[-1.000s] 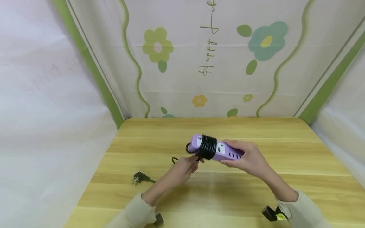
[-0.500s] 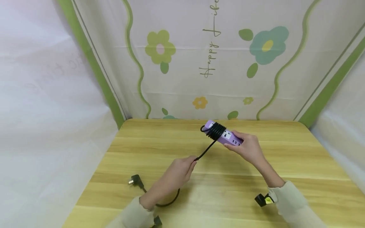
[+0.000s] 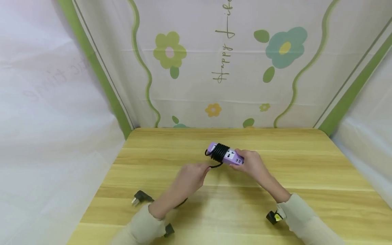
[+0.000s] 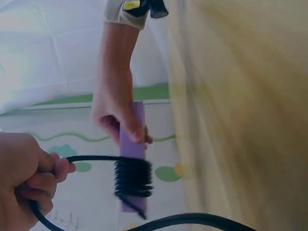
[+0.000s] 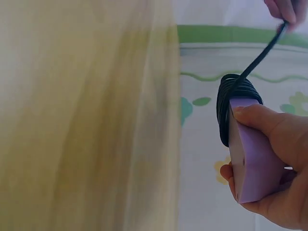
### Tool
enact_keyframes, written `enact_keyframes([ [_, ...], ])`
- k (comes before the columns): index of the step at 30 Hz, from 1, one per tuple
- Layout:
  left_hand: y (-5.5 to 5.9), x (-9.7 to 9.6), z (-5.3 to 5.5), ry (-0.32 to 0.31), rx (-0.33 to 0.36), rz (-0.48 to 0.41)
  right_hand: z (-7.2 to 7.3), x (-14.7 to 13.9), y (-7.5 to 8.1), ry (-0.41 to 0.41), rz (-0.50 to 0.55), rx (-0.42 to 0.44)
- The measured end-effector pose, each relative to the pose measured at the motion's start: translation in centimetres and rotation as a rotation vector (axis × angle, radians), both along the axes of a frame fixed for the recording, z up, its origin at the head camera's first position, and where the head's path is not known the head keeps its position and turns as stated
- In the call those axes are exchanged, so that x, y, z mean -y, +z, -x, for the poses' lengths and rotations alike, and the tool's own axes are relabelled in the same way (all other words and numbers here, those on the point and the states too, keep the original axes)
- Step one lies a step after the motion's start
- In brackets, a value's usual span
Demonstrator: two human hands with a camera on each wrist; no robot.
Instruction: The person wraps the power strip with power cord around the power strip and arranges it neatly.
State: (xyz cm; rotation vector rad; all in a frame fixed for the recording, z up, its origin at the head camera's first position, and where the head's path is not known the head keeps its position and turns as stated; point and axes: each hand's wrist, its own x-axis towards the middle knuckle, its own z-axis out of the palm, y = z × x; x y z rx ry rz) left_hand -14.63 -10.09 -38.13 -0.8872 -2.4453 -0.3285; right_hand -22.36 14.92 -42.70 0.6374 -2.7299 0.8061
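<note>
Power strip (image 3: 229,155) in purple hung above the tabletop (image 3: 232,211), just below frame centre, gripped by the fingers of the right hand (image 3: 251,164); black cord (image 3: 219,152) circled its left part; the left hand (image 3: 191,177) pinched the cord's loose run, lower left of the strip; its plug (image 3: 140,196) lay lower left; winding seemed the step in hand, though unwinding was possible; the next move appeared to call for a steady strip and a taut cord.

Above the desk (image 3: 232,211), your right hand (image 3: 251,164) has the strip (image 3: 230,157), with the cord (image 3: 219,152) around it running to your left hand (image 3: 191,175), the plug (image 3: 141,196) farther left, and the cloth (image 3: 239,92) behind.
</note>
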Motion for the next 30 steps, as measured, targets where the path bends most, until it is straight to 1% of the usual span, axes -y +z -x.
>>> enact_keyframes([
  [3,0.9,0.5,0.7,-0.016,-0.073,0.055,-0.7,0.8,-0.4,0.040,-0.064,-0.023],
  [5,1.5,0.8,1.2,-0.040,-0.119,0.084,-1.4,1.4,-0.5,0.067,-0.108,-0.036],
  [9,2.0,1.1,2.3,-0.096,-0.185,0.152,-3.2,2.2,-0.6,0.133,-0.177,-0.056],
  [12,2.2,1.1,3.0,-0.138,-0.199,0.177,-4.4,2.6,-0.6,0.200,-0.187,-0.070],
  [15,2.5,0.9,3.5,-0.179,-0.184,0.197,-5.4,2.9,-0.4,0.276,-0.192,-0.080],
  [17,2.6,0.9,3.7,-0.204,-0.158,0.207,-6.0,3.0,-0.1,0.323,-0.190,-0.079],
  [19,2.5,0.8,4.1,-0.231,-0.117,0.211,-6.6,3.0,0.4,0.361,-0.192,-0.070],
  [21,2.3,0.8,4.5,-0.261,-0.057,0.201,-7.1,3.0,0.9,0.386,-0.186,-0.062],
  [25,1.6,0.8,5.4,-0.352,0.112,0.136,-8.2,2.5,1.7,0.424,-0.157,-0.054],
  [28,1.2,1.0,5.7,-0.458,0.254,0.065,-8.7,2.1,2.1,0.473,-0.110,-0.063],
  [30,0.9,1.1,5.8,-0.523,0.324,0.026,-9.0,1.8,2.2,0.510,-0.053,-0.081],
])
